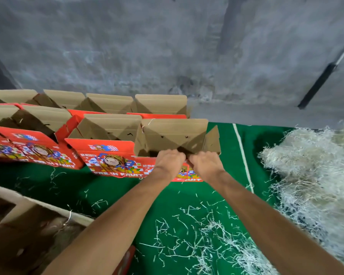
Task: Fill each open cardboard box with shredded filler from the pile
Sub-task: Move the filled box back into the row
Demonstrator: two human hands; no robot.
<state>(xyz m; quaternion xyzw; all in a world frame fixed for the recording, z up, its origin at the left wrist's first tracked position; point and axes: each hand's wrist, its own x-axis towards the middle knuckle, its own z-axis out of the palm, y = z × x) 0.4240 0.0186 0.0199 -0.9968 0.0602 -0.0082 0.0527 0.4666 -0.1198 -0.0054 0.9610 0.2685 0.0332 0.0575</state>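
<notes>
Both bare arms reach forward over the green desk (111,187). Left hand (170,161) and right hand (206,162) curl their grip on the near edge of the red open cardboard box (175,135). White shredded paper pile (314,165) lies off to the right, nearer the right hand.

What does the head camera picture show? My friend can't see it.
Two hands, left and right, grip the near edge of an open red fruit box on a green mat. More open boxes stand behind; a pile of shredded paper lies right.
</notes>
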